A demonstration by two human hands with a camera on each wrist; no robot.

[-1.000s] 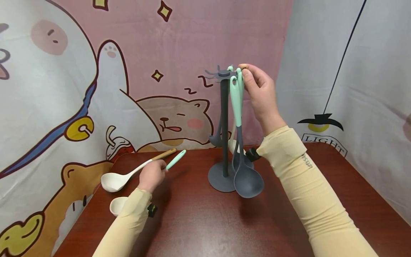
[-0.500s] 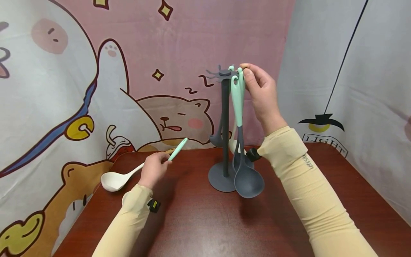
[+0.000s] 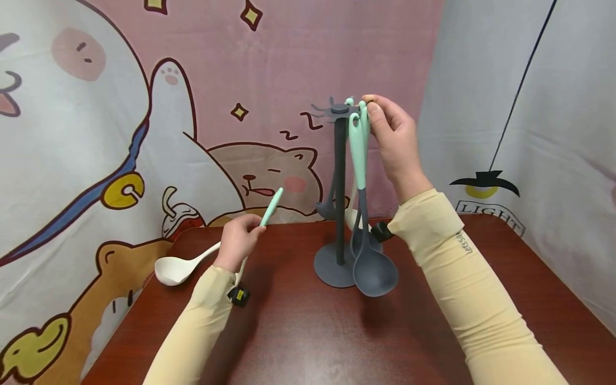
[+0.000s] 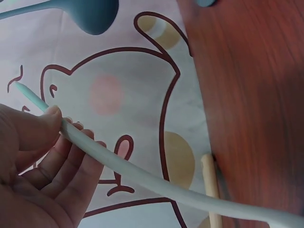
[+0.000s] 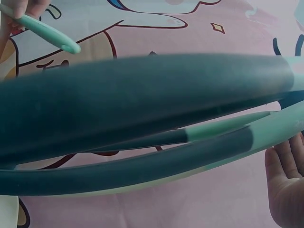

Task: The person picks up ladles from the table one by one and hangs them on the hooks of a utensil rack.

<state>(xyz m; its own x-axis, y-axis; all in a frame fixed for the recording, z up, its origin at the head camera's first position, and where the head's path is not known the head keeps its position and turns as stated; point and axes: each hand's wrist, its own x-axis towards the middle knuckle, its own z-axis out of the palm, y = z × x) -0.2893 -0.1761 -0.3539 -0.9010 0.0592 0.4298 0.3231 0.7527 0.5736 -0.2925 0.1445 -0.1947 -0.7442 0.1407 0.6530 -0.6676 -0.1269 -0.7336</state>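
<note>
My left hand [image 3: 239,240] pinches a white spoon by its mint-green handle [image 3: 272,206]. In the left wrist view thumb and fingers close round the spoon's shaft [image 4: 137,173]; its bowl is hidden. The right hand [image 3: 397,141] is raised at the top of a dark grey utensil stand [image 3: 339,187], its thumb and fingers pinching the end of a mint-green handle among the hooks. A dark grey ladle [image 3: 375,272] with a mint handle hangs in front. Behind it hang another grey utensil and a pale-headed one [image 3: 353,218], partly covered. In the right wrist view grey shafts [image 5: 142,95] cross in front.
A white ladle [image 3: 173,271] with a wooden handle [image 4: 209,180] lies on the brown table [image 3: 298,331] at the left. Another grey ladle [image 3: 325,209] hangs on the stand's far side. Bare hooks [image 3: 320,111] point left. A printed cloth [image 3: 269,69] stands behind.
My left hand has lifted the spoon off the table and moved slightly right and up, and the handle now points more upward. The right hand stays at the stand's top.
</note>
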